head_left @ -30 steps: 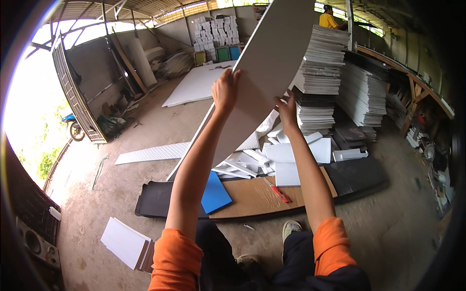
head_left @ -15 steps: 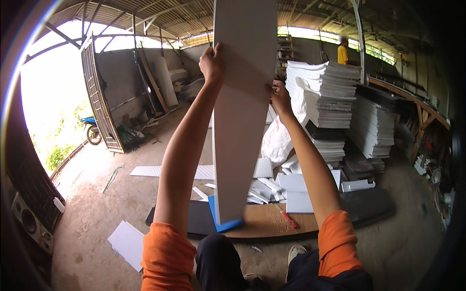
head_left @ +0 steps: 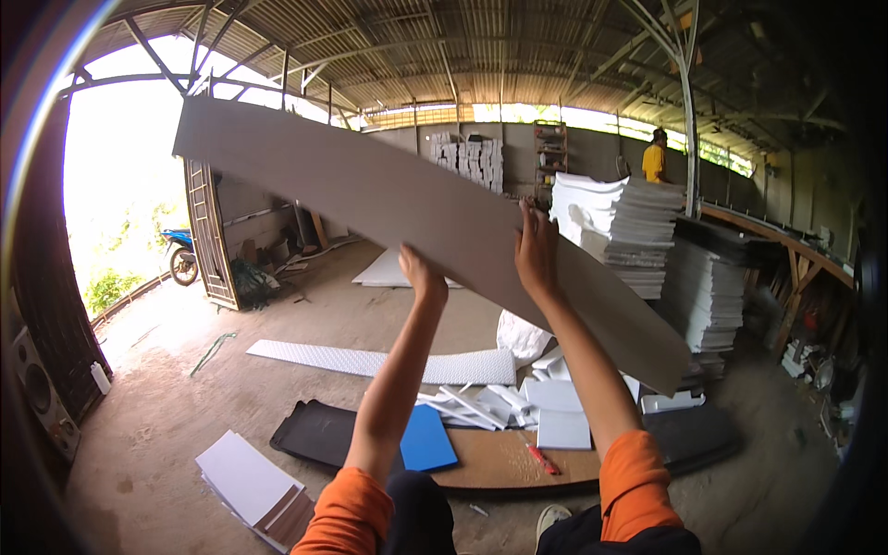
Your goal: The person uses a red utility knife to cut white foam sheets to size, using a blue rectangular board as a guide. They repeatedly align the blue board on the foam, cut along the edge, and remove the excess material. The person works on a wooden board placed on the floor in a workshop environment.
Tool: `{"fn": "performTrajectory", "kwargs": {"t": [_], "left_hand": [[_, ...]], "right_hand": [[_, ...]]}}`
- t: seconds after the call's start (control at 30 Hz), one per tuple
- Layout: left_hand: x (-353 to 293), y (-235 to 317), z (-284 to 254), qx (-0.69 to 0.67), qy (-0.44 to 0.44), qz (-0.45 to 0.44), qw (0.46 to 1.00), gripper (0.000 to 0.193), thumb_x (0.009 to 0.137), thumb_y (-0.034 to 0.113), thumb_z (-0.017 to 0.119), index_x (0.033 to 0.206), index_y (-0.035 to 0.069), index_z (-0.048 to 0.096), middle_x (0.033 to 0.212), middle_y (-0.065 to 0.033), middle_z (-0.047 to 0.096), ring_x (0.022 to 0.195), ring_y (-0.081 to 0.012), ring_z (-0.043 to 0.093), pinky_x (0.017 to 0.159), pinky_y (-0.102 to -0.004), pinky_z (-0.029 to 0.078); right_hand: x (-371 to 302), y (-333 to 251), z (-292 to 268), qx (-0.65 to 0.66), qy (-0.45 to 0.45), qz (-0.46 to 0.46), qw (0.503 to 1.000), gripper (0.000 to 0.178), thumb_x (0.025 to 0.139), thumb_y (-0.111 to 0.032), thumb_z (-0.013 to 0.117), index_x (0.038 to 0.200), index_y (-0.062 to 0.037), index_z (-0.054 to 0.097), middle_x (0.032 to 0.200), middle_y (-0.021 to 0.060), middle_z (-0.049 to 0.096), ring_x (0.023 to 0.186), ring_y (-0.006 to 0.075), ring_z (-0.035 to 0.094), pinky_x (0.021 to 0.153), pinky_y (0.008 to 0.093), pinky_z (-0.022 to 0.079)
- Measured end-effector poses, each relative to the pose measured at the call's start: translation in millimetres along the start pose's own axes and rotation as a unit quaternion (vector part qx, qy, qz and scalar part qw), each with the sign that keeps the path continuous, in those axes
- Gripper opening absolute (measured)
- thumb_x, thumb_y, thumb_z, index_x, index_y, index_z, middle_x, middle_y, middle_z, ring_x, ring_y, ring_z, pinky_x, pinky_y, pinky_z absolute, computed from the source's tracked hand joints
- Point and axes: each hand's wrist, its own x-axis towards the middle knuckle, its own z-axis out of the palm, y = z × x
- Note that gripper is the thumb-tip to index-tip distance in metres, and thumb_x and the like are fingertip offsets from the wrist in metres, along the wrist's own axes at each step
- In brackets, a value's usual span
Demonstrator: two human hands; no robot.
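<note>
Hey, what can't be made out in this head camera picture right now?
Head view, hidden: most fingers of the left hand, behind the long board.
Head view, hidden: the board's far face, facing away.
Head view, hidden: part of the metal gate, behind the board.
Head view, too dark and small: the clutter under the wooden bench.

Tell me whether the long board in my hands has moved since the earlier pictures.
Yes: the board has swung from steep to slanting, its upper end going left to overlap the gate, which it was clear of before.

L hand, R hand, both on lg pale board, tilted
</note>
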Motion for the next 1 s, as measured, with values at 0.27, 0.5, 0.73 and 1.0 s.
{"fn": "performTrajectory", "kwargs": {"t": [0.27,0.5,0.73,1.0], "left_hand": [[-65.0,-47.9,-64.5,-0.061,-0.041,-0.173,0.982,0.042,0.087,0.024,0.051,0.120,0.013,0.027,0.117,-0.0095,0.040,0.106,-0.0211,0.046,0.086,-0.0379,0.044],[-137.7,-116.5,-117.8,-0.043,0.065,-0.317,0.945,0.040,0.084,0.020,0.056,0.111,0.006,0.031,0.113,-0.0114,0.041,0.105,-0.0254,0.045,0.089,-0.0429,0.040],[-191.6,-168.8,-139.5,-0.051,0.159,-0.414,0.895,0.034,0.084,0.019,0.054,0.107,-0.001,0.039,0.108,-0.0120,0.045,0.103,-0.0261,0.046,0.090,-0.0446,0.040],[-183.5,-182.4,-151.4,0.017,0.201,-0.395,0.896,0.043,0.084,0.024,0.055,0.104,-0.003,0.027,0.107,-0.0184,0.042,0.098,-0.0319,0.051,0.083,-0.0448,0.048]], "right_hand": [[-72.0,18.9,6.2,-0.018,-0.103,-0.057,0.993,0.051,0.082,-0.014,0.051,0.126,0.0009,0.031,0.134,0.0215,0.026,0.125,0.0364,0.024,0.102,0.0459,0.021],[-196.0,43.9,3.2,0.019,-0.265,-0.082,0.961,0.060,0.082,-0.038,0.049,0.126,0.0005,0.034,0.130,0.0198,0.033,0.123,0.0339,0.029,0.102,0.0420,0.024],[-277.8,85.4,-20.1,-0.037,-0.323,-0.115,0.938,0.060,0.072,0.004,0.046,0.128,-0.0148,0.038,0.129,0.0108,0.040,0.117,0.0249,0.041,0.093,0.0361,0.039],[-282.8,125.0,-47.2,-0.092,-0.312,-0.123,0.938,0.058,0.071,0.006,0.050,0.124,-0.0151,0.043,0.122,0.0089,0.047,0.108,0.0228,0.050,0.090,0.0363,0.042]]}}
